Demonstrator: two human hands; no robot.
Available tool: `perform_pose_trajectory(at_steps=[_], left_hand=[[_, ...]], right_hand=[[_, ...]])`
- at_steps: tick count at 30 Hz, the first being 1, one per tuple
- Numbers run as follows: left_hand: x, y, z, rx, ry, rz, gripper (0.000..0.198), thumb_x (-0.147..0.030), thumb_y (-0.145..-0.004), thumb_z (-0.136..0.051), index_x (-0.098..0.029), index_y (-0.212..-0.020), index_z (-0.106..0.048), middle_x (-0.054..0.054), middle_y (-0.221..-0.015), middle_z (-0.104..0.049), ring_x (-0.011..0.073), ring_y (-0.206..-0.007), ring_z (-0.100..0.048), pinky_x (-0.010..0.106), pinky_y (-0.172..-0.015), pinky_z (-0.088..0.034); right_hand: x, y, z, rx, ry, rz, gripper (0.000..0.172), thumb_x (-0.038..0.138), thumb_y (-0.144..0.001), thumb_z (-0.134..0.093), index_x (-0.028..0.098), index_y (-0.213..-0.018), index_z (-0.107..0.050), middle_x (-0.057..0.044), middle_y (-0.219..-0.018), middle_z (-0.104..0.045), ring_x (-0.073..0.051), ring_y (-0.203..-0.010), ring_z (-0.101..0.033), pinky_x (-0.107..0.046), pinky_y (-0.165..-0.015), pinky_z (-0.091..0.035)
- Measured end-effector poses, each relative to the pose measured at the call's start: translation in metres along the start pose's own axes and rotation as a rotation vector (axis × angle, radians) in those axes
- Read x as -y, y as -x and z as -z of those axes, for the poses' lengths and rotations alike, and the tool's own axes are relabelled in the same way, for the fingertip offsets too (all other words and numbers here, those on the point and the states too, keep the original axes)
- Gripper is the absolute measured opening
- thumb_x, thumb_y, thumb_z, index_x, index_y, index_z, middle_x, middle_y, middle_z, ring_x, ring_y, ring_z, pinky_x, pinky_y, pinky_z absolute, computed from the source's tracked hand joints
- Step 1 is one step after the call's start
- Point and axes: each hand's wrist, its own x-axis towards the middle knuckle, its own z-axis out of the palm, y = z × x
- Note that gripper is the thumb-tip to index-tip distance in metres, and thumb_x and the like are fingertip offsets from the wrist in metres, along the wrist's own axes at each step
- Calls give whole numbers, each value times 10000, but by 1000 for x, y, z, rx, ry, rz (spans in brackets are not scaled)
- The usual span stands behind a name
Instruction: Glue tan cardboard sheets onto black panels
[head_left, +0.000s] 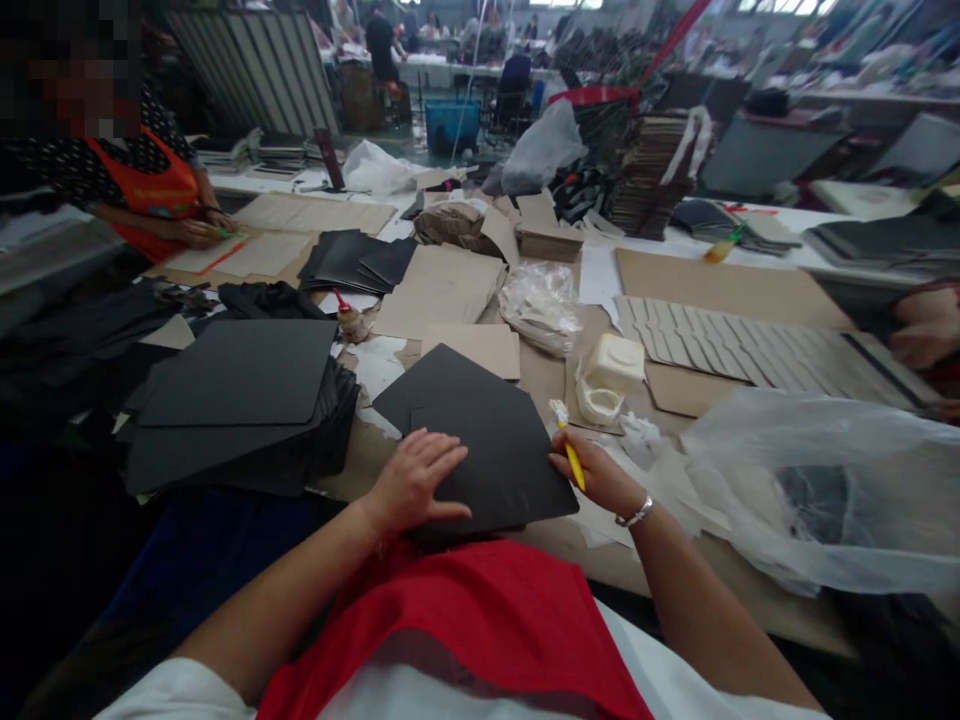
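Note:
My left hand (420, 480) lies with fingers spread on a black sheet (487, 430), near its left edge. Part of a smaller black flap or piece shows beside those fingers. At the sheet's right edge, my right hand (596, 472) is closed around a brush (574, 462) with a yellow handle, its whitish bristles pointing up and away from me. A cut-open cream plastic jug (611, 370) stands just beyond the brush. To the left sits a stack of black sheets (240, 375) with rounded corners.
Brown cardboard pieces (442, 285) and a crumpled clear bag (544, 305) lie beyond the black sheet. A red-tipped glue bottle (349, 318) stands left of them. Grey strips (735, 345) and a large plastic bag (832, 490) spread to the right. Co-workers' hands show at both sides.

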Motion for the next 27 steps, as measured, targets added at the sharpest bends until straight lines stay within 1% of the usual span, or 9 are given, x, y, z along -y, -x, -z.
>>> perform_pose_trajectory(at_steps=[3, 6, 8, 11, 17, 20, 23, 25, 27], left_hand=[[41, -28, 6, -242, -54, 495, 630, -545, -822, -491, -136, -1297, -430, 176, -1301, -500, 282, -1233, -439, 430, -1015, -358], [82, -55, 10, -97, -14, 802, 558, -452, -780, -585, -120, -1221, -499, 165, -1107, -620, 282, -1061, -571, 387, -881, -450], [98, -64, 10, -9, 9, 835, 476, -416, -767, -598, -133, -1147, -561, 133, -1004, -654, 255, -969, -609, 342, -834, -462], [104, -66, 8, 0, 15, 841, 500, -490, -752, -584, -127, -1097, -595, 147, -1048, -638, 251, -967, -603, 323, -809, -457], [84, -68, 21, 23, 94, 838, 256, -389, -772, -583, -161, -868, -653, 76, -868, -684, 193, -816, -617, 274, -721, -448], [60, -64, 59, -169, 40, 747, 239, -376, -809, -536, -165, -857, -635, 45, -796, -668, 167, -747, -604, 277, -704, -449], [49, -43, 122, -437, -92, 678, 311, -428, -832, -495, -151, -905, -615, 20, -743, -634, 139, -672, -572, 294, -685, -464], [63, -18, 166, -566, -207, 698, 389, -506, -828, -478, -160, -947, -609, 17, -751, -621, 139, -640, -559, 321, -654, -478], [93, 13, 203, -597, -264, 830, 438, -581, -777, -492, -205, -969, -610, 25, -768, -629, 171, -627, -578, 345, -597, -490]], right_hand=[[-1, -3, 1, -33, 9, 8, 136, 340, -842, -468, 209, -851, -432, 2, -742, -535, -127, -638, -491, -258, -616, -408], [-2, 1, -1, -60, 22, 8, 121, 318, -840, -471, 205, -870, -442, -9, -751, -552, -132, -636, -506, -265, -611, -413], [-3, 6, -2, -99, 11, 0, 131, 326, -845, -469, 206, -888, -441, -13, -753, -552, -133, -630, -510, -268, -606, -420], [-7, 12, -6, -159, -21, 7, 154, 348, -844, -476, 208, -891, -437, -15, -763, -540, -129, -626, -506, -269, -605, -433], [-8, 13, -18, -266, -36, -36, 157, 362, -821, -486, 220, -857, -430, 10, -683, -509, -139, -580, -489, -282, -566, -429], [-7, 14, -23, -313, -48, -61, 169, 370, -811, -491, 222, -868, -432, 13, -681, -515, -144, -579, -499, -286, -570, -432], [-2, 13, -29, -353, -64, -78, 178, 375, -803, -489, 220, -868, -432, 11, -682, -521, -145, -583, -505, -285, -578, -433], [2, 11, -35, -372, -70, -93, 181, 379, -802, -483, 218, -864, -426, 14, -667, -518, -143, -566, -503, -280, -569, -428], [6, 8, -41, -379, -58, -113, 189, 387, -808, -470, 216, -874, -424, 18, -653, -516, -141, -545, -503, -275, -556, -418]])
